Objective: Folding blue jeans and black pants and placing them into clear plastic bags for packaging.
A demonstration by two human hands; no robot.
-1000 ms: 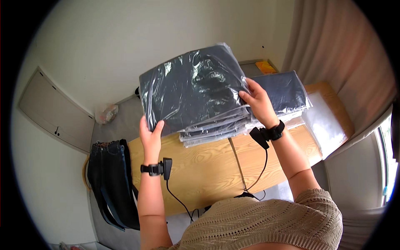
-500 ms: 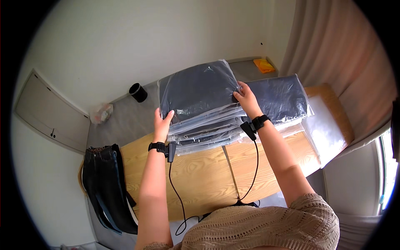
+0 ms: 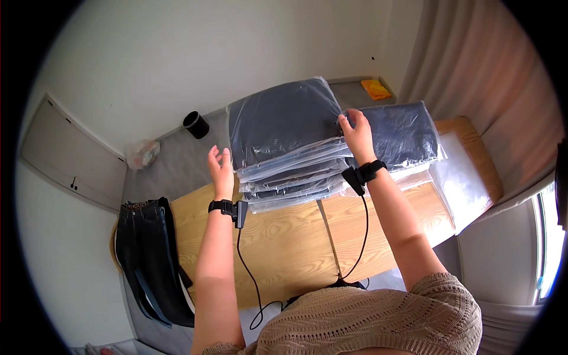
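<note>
A tall stack of folded dark garments in clear plastic bags stands on the wooden table. The topmost bagged garment (image 3: 284, 121) lies flat over the others, and the layered bag edges (image 3: 296, 168) show beneath it. Just off the stack's left side is my left hand (image 3: 221, 173), fingers apart and holding nothing. My right hand (image 3: 358, 137) is at the top bag's right edge, its fingers bent and its thumb apart from them, touching the plastic. A second bagged dark garment (image 3: 402, 135) sits to the right of the stack. Both wrists wear black straps with cabled devices.
Dark jeans (image 3: 142, 242) lie over the left end of the wooden table (image 3: 260, 254). Clear plastic bags (image 3: 458, 177) rest at its right end. Beyond are a black bin (image 3: 196, 125), a knotted plastic bag (image 3: 143, 154) and an orange packet (image 3: 376, 90). A curtain (image 3: 473, 77) hangs right.
My left hand has let go of the top bag's left corner and moved slightly left. The right hand has shifted a little up and right along the bag's edge.
</note>
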